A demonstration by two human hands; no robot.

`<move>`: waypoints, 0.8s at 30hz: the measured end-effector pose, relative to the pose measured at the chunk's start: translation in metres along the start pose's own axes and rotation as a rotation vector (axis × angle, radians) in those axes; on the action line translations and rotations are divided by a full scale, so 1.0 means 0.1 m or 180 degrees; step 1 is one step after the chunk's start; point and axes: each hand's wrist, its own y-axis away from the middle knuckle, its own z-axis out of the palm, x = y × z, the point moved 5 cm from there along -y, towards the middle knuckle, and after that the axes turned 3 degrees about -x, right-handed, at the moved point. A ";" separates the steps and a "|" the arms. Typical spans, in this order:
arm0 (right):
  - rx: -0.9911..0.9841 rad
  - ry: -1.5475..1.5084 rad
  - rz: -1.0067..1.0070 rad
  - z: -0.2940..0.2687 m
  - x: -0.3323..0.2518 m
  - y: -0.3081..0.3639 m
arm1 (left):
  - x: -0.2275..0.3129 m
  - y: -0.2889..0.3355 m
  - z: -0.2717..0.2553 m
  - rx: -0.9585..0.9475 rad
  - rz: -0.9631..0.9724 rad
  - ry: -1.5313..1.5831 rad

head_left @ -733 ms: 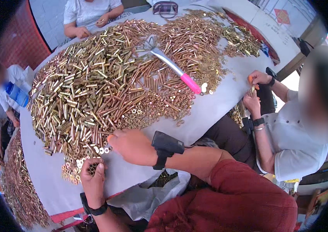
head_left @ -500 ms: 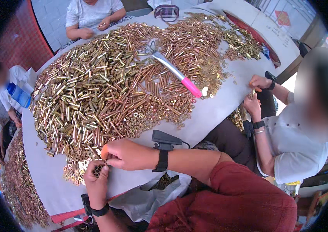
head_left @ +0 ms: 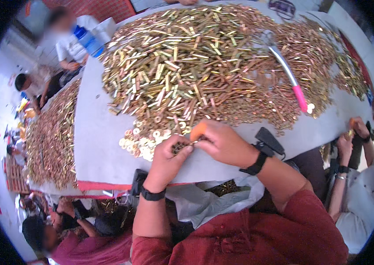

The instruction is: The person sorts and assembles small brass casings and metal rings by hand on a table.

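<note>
My left hand (head_left: 162, 161) is closed around a bundle of short brass-coloured metal tubes (head_left: 179, 147), their hollow ends facing up. Beside it, my right hand (head_left: 229, 143) has its fingers pinched together near the bundle; an orange finger cot (head_left: 199, 129) covers one fingertip. Something small shows between the two hands, blurred, and I cannot make it out. Just beyond my left hand lie loose shiny washers (head_left: 145, 141) on the pale tabletop (head_left: 92, 152). Behind them spreads a large heap of brass-coloured tubes (head_left: 169, 66).
A hand tool with a pink handle (head_left: 300, 99) lies on the heap. Small rings (head_left: 262, 108) cover its near right side. A co-worker's hands (head_left: 350, 132) are at the right edge. Left stands another heaped table (head_left: 54, 145). A white bag (head_left: 187, 203) hangs below the near edge.
The view has swung left, so the table and my hands appear farther right, and more people show at the left. My left hand still holds the tubes, with my right hand close by.
</note>
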 end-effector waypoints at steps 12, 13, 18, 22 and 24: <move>-0.0206 0.0387 0.0385 0.08 -0.04 0.02 | 0.01 0.09 0.01 -0.0217 0.0323 0.0210; -0.0207 0.0487 0.0462 0.08 -0.04 0.03 | 0.02 0.09 -0.02 -0.0153 0.0351 0.0188; 0.0086 -0.0614 0.1030 0.19 0.02 0.06 | -0.02 0.10 -0.04 -0.0121 0.0222 0.0342; 0.0091 -0.1058 0.0829 0.17 0.03 0.05 | -0.03 0.11 -0.06 0.0024 0.0305 0.0526; -0.0098 -0.0625 0.0791 0.14 0.01 0.04 | -0.03 0.11 -0.05 -0.0038 0.0224 0.0473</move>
